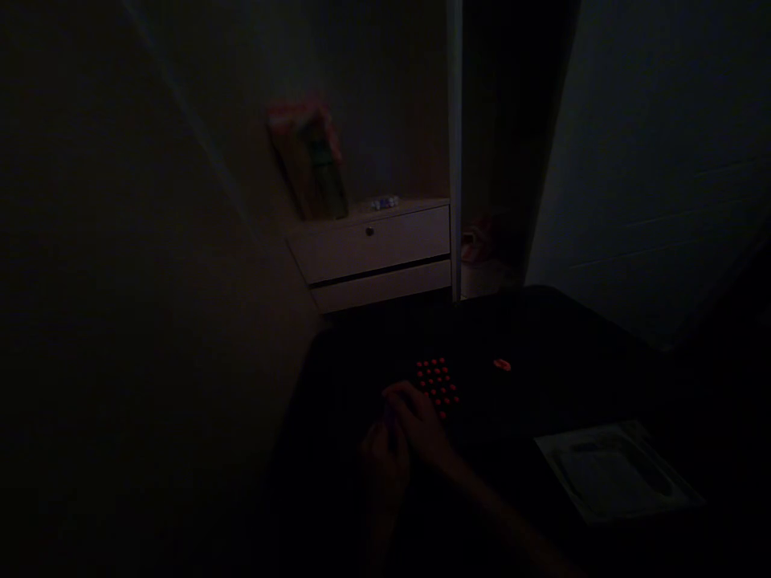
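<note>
In very dim light, my left hand point(384, 461) and my right hand point(420, 421) meet above the dark table point(530, 321). Fingers on both hands are curled closed. Between them shows a small, dark purplish thing point(390, 415), too dim to name. Just beyond my right hand lie rows of small red dots point(438, 381), partly covered by that hand. Whether these are loose pieces or part of one sheet, I cannot tell. Further right on the table is a small reddish-orange oval thing point(502, 364).
A pale flat sheet or packet point(602, 474) lies at the table's right front. Behind the table stands a white drawer cabinet point(373, 249), topped by a coloured bag point(307, 160) and a small wrapped item point(384, 203). A pale post point(454, 152) rises beside the cabinet.
</note>
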`<action>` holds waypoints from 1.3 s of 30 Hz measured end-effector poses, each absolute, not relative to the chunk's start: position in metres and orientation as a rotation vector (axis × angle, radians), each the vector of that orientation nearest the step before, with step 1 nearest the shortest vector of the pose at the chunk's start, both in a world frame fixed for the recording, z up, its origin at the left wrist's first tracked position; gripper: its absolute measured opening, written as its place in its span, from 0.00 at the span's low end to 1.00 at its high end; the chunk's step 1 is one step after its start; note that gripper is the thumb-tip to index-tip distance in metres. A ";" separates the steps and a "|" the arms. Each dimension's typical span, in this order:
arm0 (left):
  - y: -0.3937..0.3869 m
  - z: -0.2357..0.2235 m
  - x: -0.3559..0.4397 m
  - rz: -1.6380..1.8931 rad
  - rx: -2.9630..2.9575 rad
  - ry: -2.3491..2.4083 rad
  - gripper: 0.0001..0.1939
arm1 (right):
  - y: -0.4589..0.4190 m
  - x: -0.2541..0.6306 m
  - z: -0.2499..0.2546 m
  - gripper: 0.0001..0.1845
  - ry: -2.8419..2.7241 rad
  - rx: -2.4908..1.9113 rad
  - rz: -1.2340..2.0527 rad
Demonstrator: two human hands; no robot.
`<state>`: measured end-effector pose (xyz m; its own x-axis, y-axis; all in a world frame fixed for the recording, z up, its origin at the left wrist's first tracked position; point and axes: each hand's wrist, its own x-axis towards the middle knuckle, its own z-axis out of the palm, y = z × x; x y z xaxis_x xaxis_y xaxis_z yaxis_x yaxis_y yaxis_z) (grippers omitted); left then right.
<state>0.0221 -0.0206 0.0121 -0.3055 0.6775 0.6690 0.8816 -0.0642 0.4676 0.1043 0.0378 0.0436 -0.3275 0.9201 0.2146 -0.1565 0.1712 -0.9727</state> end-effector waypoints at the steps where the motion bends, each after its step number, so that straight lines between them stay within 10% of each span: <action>1: -0.021 0.012 0.022 -1.305 -1.690 -1.973 0.14 | 0.038 0.104 0.044 0.11 -1.445 -0.786 1.362; 39: -0.019 0.011 0.022 -1.315 -1.675 -2.001 0.17 | 0.037 0.104 0.050 0.11 -1.341 -0.807 1.435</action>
<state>0.0216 -0.0190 0.0112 -0.3266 0.6778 0.6588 0.8735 -0.0498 0.4843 0.1035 0.0375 0.0495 -0.3044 0.9413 0.1459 -0.2091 0.0834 -0.9743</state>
